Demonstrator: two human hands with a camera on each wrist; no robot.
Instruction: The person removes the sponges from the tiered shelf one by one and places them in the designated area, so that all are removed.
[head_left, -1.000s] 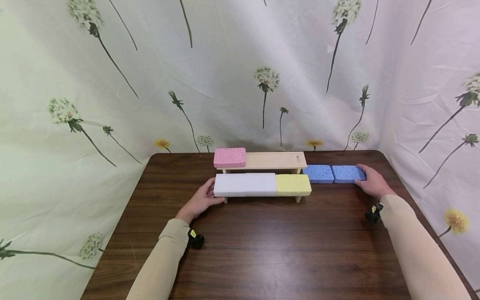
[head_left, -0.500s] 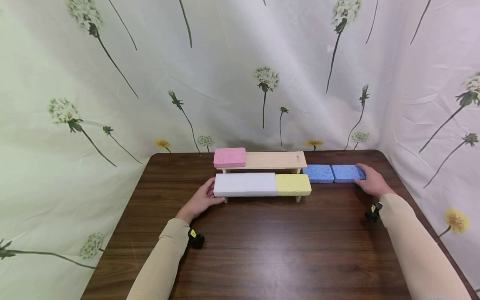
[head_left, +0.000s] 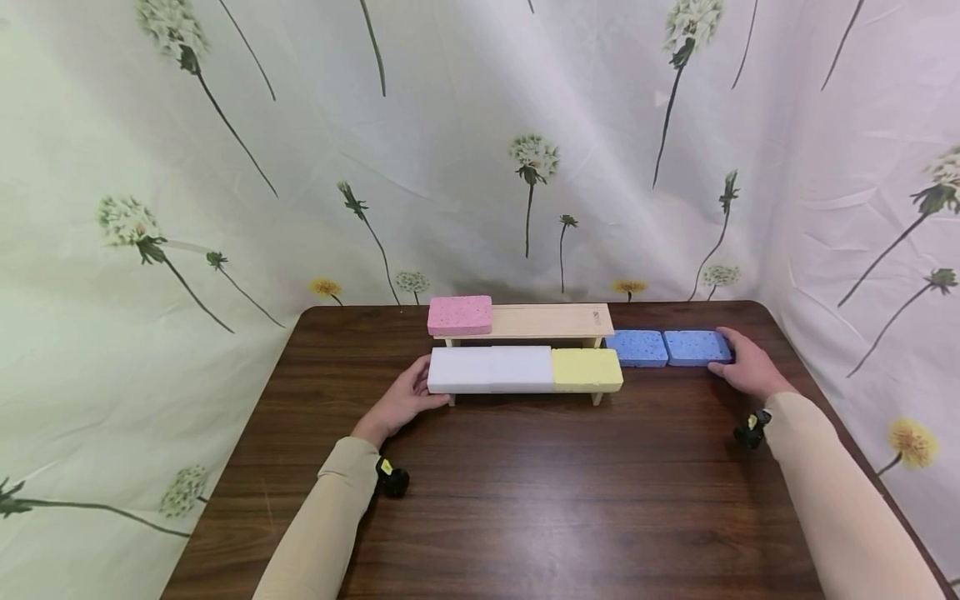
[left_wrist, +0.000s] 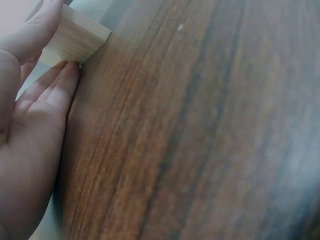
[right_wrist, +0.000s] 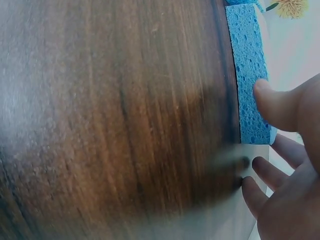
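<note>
At the left end of the front wooden stand (left_wrist: 82, 37), my left hand (head_left: 401, 400) has its thumb and fingers about the stand's leg. Two white sponges (head_left: 460, 371) and a yellow sponge (head_left: 587, 370) lie in a row on that stand. My right hand (head_left: 744, 365) is at the outer end of the right blue sponge (head_left: 696, 348), pinching it with the thumb on the front edge. In the right wrist view, the thumb overlaps the sponge's side, and the other fingers are partly hidden beyond its end. Another blue sponge (head_left: 637, 347) adjoins it on the left.
Behind the front stand is a second wooden stand (head_left: 543, 320), with a pink sponge (head_left: 460, 316) on its left end. All stand near the back edge of the dark wooden table (head_left: 540, 500). A flower-patterned cloth (head_left: 465, 167) hangs behind.
My right hand has shifted very slightly right, and its fingertips cover less of the blue sponge's end. The left hand and the sponges have not visibly moved.
</note>
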